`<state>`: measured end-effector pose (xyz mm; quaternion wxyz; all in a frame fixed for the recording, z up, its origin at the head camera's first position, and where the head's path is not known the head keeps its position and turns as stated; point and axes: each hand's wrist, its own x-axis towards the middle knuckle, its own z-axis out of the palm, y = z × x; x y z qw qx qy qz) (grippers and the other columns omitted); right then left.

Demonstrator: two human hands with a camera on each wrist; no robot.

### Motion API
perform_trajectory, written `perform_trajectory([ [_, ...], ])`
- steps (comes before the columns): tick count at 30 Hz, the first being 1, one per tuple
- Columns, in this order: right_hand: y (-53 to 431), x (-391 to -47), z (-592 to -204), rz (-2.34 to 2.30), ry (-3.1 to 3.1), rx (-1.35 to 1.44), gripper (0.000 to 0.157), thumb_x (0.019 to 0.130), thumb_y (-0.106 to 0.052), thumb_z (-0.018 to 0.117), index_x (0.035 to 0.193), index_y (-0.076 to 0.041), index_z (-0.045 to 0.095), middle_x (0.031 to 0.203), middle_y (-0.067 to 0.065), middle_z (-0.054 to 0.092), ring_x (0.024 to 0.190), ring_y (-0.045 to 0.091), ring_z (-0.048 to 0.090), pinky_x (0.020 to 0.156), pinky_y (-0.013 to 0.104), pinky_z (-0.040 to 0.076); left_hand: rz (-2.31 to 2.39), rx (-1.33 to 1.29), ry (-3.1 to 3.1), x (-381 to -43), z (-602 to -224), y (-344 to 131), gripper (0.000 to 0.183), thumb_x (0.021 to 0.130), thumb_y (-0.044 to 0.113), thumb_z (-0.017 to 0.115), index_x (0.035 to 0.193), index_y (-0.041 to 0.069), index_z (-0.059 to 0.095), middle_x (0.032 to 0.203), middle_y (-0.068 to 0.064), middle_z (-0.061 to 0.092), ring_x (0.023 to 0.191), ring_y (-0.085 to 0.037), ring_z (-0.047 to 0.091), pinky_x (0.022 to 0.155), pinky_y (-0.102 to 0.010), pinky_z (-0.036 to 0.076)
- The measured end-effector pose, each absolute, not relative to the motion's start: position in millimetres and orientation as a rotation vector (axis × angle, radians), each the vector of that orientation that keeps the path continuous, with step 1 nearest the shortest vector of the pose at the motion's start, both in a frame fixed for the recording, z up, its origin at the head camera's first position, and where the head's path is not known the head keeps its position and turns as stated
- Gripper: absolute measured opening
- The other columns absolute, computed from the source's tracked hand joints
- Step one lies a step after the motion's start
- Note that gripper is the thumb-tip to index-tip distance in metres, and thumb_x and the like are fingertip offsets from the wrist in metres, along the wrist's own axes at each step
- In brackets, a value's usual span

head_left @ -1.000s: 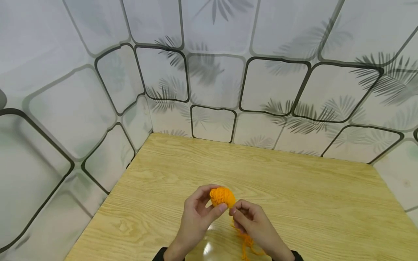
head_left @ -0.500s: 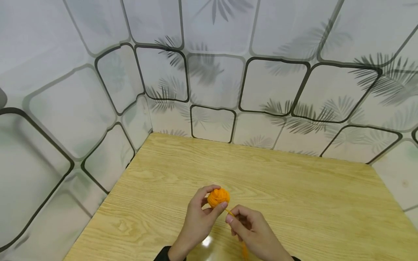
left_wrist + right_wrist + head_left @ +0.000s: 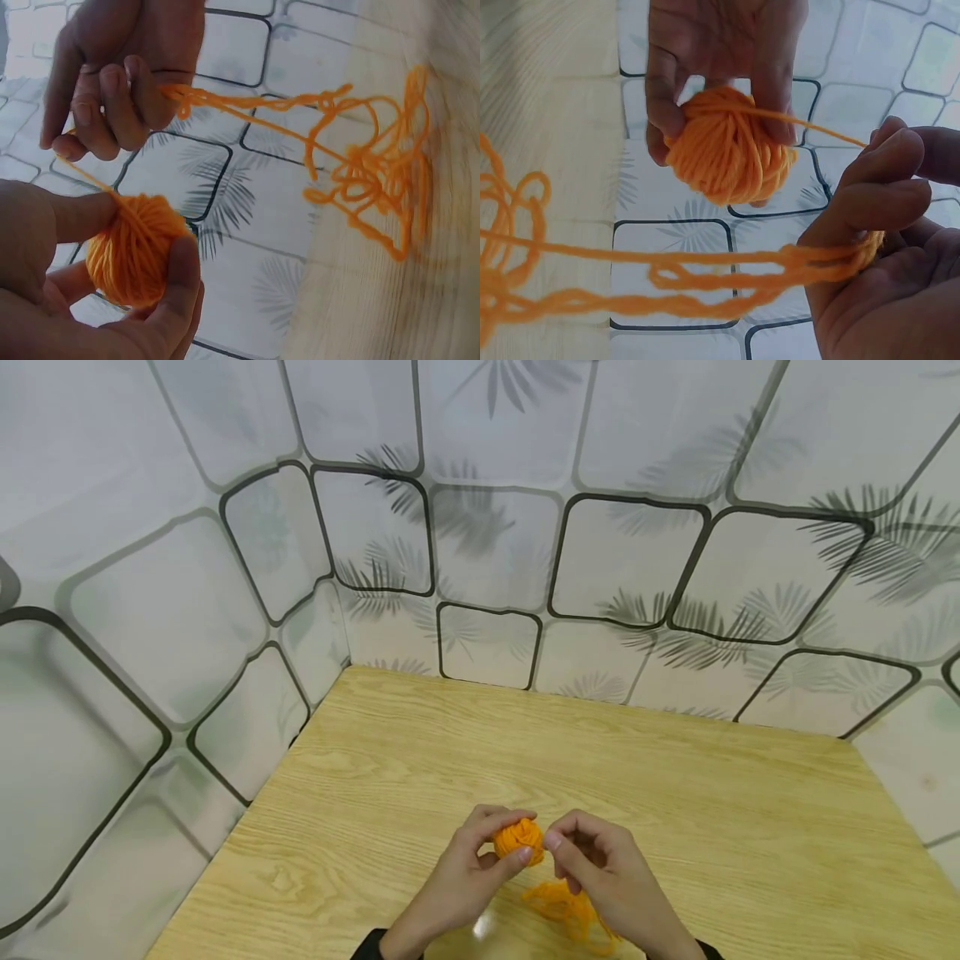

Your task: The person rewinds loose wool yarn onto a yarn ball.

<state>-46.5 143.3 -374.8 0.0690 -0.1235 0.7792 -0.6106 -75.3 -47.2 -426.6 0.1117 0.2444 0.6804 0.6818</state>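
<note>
An orange ball of yarn (image 3: pixel 517 841) is held above the table between the thumb and fingers of my left hand (image 3: pixel 468 868). To its right, my right hand (image 3: pixel 603 868) pinches a strand of yarn between thumb and forefinger. That strand (image 3: pixel 810 125) runs taut from the ball to the pinch in the right wrist view. More yarn passes through the curled lower fingers of the right hand and trails down to a loose tangle (image 3: pixel 367 172). In the head view the tangle lies beneath the right hand, partly hidden by it.
The wooden table (image 3: pixel 420 743) spreads out around both hands. Behind it and on the left stand walls (image 3: pixel 487 543) covered with a pattern of dark outlines and leaves.
The yarn ball and left hand have shifted slightly right and lower, and the ball has turned. The right hand has moved up and right of the ball, and more of the tangle shows.
</note>
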Motion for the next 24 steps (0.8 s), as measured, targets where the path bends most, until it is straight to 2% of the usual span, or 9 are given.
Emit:
perform_trajectory([
  [11,152,-60,-373,-1.960,2.352,-0.319,0.026,0.094,-0.028,0.052,0.095,-0.002,0.055,0.070,0.015,0.047,0.053,0.019,0.041,0.046,0.034,0.040,2.043,0.971,1.599,-70,-418,-49,0.036,0.092,0.010,0.053,0.128,0.010,0.051,0.125,-0.013,0.044,0.113,-0.028,0.047,0.086,-0.041,0.047],
  [17,150,-65,-384,-1.974,2.273,-0.315,0.028,0.094,-0.029,0.051,0.098,-0.001,0.055,0.072,0.015,0.047,0.053,0.017,0.040,0.045,0.033,0.038,2.179,1.001,1.477,-66,-413,-48,0.043,0.086,-0.003,0.057,0.127,0.000,0.048,0.127,-0.020,0.043,0.114,-0.029,0.048,0.085,-0.046,0.046],
  [24,144,-68,-390,-1.987,2.202,-0.221,0.033,0.093,-0.036,0.052,0.099,-0.003,0.056,0.078,0.014,0.051,0.054,0.012,0.039,0.046,0.031,0.037,2.342,1.000,1.506,-65,-412,-45,0.042,0.085,-0.006,0.056,0.126,-0.003,0.047,0.128,-0.024,0.046,0.116,-0.030,0.048,0.083,-0.046,0.047],
])
